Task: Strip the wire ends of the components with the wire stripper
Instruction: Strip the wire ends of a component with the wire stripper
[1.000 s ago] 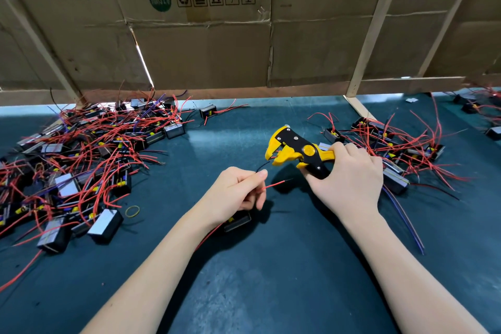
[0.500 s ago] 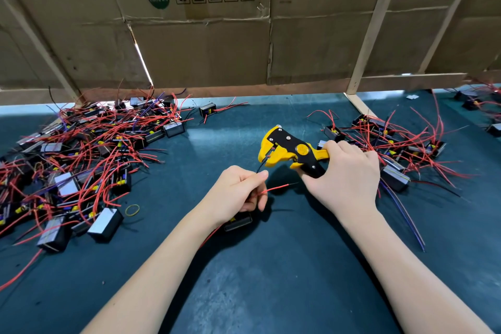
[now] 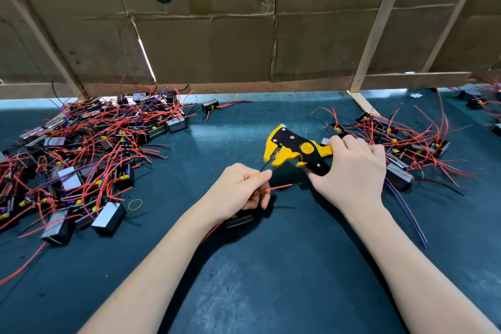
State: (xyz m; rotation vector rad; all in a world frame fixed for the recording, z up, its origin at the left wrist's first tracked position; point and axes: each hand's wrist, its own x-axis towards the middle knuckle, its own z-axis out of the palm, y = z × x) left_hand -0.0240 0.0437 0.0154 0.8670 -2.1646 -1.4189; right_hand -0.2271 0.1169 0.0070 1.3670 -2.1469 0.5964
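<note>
- black thin wire ran from left hand into the stripper mouth, mid-bench above the mat.
- left fingers pinched it; red wire poked out free below.
- right hand wrapped the handles.
- prob light, floppy; best pinched close to the tip.
- component sat under left hand.

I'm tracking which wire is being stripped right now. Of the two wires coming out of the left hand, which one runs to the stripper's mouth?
The black wire, rising from the left hand to the wire stripper. The red wire points sideways, free.
</note>
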